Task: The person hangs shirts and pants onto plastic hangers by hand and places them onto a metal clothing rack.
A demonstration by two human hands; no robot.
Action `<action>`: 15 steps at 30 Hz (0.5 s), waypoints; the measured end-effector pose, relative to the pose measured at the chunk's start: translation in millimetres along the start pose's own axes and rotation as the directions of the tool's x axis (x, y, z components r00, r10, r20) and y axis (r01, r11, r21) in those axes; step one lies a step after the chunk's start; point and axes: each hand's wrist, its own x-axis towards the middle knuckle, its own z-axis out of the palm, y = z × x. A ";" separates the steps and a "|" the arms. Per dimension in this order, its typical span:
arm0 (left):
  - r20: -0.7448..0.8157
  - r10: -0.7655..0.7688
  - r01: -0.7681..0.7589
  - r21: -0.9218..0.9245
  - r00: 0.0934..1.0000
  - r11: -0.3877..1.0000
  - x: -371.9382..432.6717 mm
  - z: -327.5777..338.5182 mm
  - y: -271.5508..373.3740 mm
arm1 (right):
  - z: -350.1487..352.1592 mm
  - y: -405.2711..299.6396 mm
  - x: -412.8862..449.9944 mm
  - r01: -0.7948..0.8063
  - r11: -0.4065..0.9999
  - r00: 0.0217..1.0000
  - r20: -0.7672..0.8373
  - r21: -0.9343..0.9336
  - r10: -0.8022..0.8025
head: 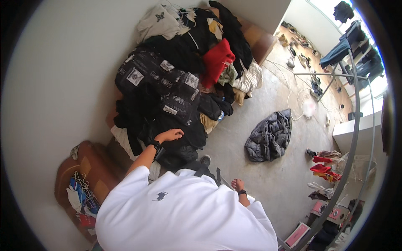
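My left hand reaches over a heap of dark clothes, its fingers loosely bent and nothing visible in them. Just beneath it lies a black garment. Beyond the hand spreads a black garment with white printed patches. A red garment lies on the heap's right side, beside a cream quilted cloth. Low at my right side hangs my right hand, with curled fingers; whether it holds anything is unclear. A dark grey quilted puffer garment lies on the floor, away from both hands.
The clothes cover a brown sofa; wire hangers lie on its near end. A metal rack frame curves along the right. Several shoes and a white cable are on the concrete floor. A pink box stands lower right.
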 end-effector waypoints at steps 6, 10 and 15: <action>-0.269 -0.482 0.352 -0.412 0.834 0.840 -15.0 89.1 -160.4 | 20.5 -59.4 4.0 -0.011 1.000 0.994 0.112 -0.012 0.012; 0.002 -0.819 0.548 -0.744 0.574 0.382 -46.9 131.3 -225.1 | 44.5 -120.0 0.9 0.023 0.953 0.980 0.197 -0.303 0.039; 0.539 -0.489 0.635 -0.771 0.686 0.040 -33.0 87.3 -281.6 | 103.7 -224.5 26.9 0.030 0.911 0.976 0.210 -0.411 0.063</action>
